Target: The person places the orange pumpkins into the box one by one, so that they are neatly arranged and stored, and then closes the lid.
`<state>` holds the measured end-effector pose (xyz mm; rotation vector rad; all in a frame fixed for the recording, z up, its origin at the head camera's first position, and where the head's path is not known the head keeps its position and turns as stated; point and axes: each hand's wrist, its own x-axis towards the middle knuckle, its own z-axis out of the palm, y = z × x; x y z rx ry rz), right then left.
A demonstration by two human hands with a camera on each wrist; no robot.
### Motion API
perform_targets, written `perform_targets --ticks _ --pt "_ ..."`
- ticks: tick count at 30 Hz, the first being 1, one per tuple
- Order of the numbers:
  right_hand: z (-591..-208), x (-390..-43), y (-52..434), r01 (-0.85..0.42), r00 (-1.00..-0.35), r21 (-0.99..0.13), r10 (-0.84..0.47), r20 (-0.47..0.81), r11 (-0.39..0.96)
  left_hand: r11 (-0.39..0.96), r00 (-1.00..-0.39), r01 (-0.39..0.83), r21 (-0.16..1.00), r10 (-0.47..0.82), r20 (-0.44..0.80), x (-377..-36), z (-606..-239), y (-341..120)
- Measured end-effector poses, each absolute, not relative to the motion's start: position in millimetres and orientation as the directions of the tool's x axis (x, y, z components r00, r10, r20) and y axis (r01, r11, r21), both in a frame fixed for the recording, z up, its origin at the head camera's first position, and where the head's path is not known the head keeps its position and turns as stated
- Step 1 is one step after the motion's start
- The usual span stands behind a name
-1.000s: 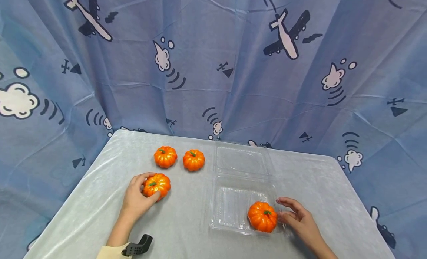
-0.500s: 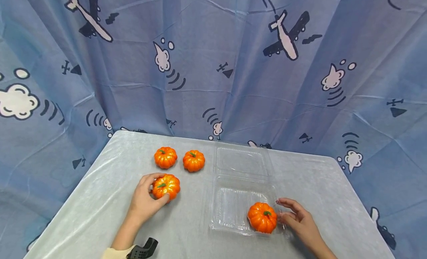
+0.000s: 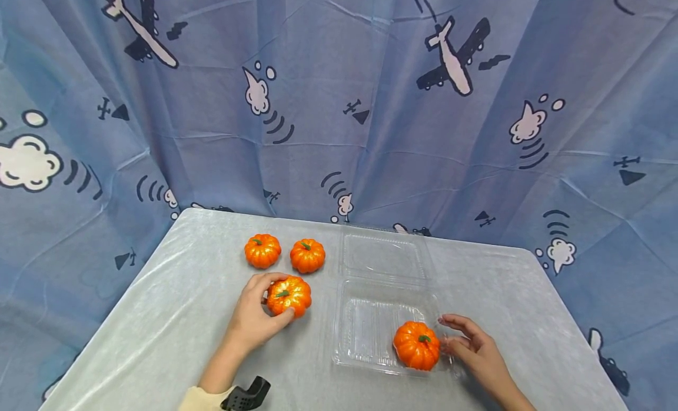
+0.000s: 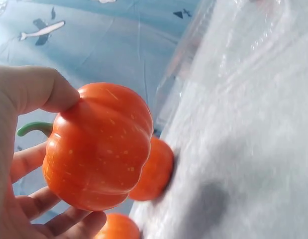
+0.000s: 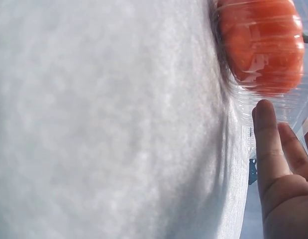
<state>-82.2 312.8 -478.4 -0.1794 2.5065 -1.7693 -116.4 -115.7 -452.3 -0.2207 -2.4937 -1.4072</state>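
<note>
My left hand [image 3: 255, 317] grips a small orange pumpkin [image 3: 289, 296] with a green stem. In the left wrist view the thumb lies on one side of this pumpkin [image 4: 101, 147] and the fingers on the other; it is held off the table. My right hand [image 3: 477, 352] is at the right side of an open clear plastic clamshell box [image 3: 365, 334], its fingers fairly straight and touching the wall. Inside the box, in the near right corner, sits another pumpkin [image 3: 416, 345]. Through the clear wall the right wrist view shows that pumpkin [image 5: 263, 45] beside the fingers [image 5: 267, 134].
Two more pumpkins stand at the back left of the table, one [image 3: 262, 250] left of the other [image 3: 308, 255]. The box's lid [image 3: 384, 255] lies folded back behind its base. A white cloth [image 3: 175, 317] covers the table, and a blue patterned curtain [image 3: 318, 105] hangs behind.
My left hand has carried its pumpkin to the right, closer to the box. The right hand, the box and the other pumpkins have stayed in place.
</note>
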Motion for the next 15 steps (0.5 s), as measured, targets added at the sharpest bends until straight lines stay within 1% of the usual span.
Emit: perform_targets --ticks 6,10,15 --pt "-477 -82 312 -0.088 -0.987 -0.945 -0.155 0.04 0.315 0.489 -0.95 0.289 0.823 0.039 0.31 -117 -445 -100" --pt "-477 -82 312 -0.079 -0.988 -0.944 -0.149 0.032 0.321 0.468 -0.955 0.287 0.836 0.066 0.29 -118 -440 -89" --pt "-475 -82 311 -0.066 -0.991 -0.942 -0.135 0.023 0.329 0.451 -0.947 0.319 0.834 0.113 0.301 -120 -436 -76"
